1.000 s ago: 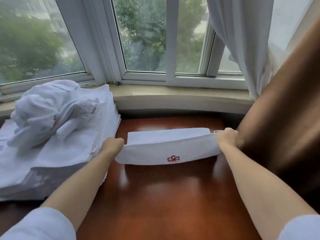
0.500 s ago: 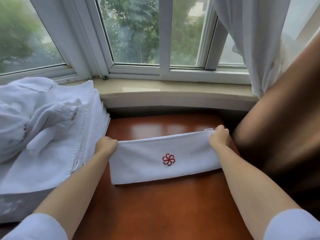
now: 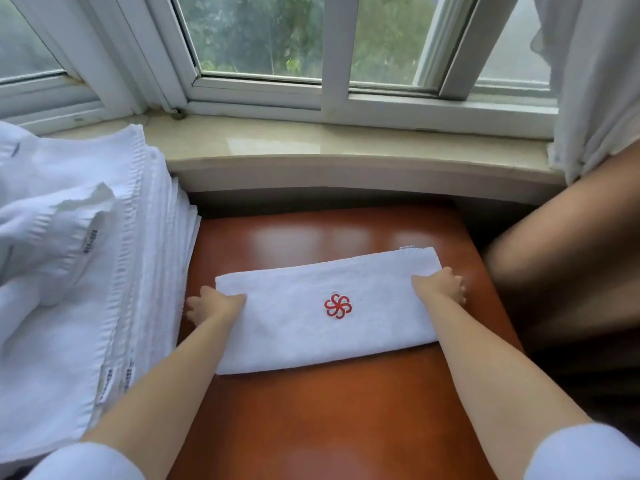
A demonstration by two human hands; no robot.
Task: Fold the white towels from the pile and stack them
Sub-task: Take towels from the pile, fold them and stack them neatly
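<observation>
Worktop [image 3: 346,427]: bare wood toward the person from both grips, room for the next fold. Stack of flat towels [image 3: 69,323] just outside left hand [image 3: 211,304]; brown curtain [image 3: 571,271] near right hand [image 3: 441,284]. Folded towel [image 3: 329,334], lifted a second ago, now lies flat between the grips, red emblem [image 3: 337,305] up. Both grips loose, fingers spread at its ends, pressing.

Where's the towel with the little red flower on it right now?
In the head view, the folded towel lies flat mid-table, between the left hand and right hand, right of the towel stack.
</observation>
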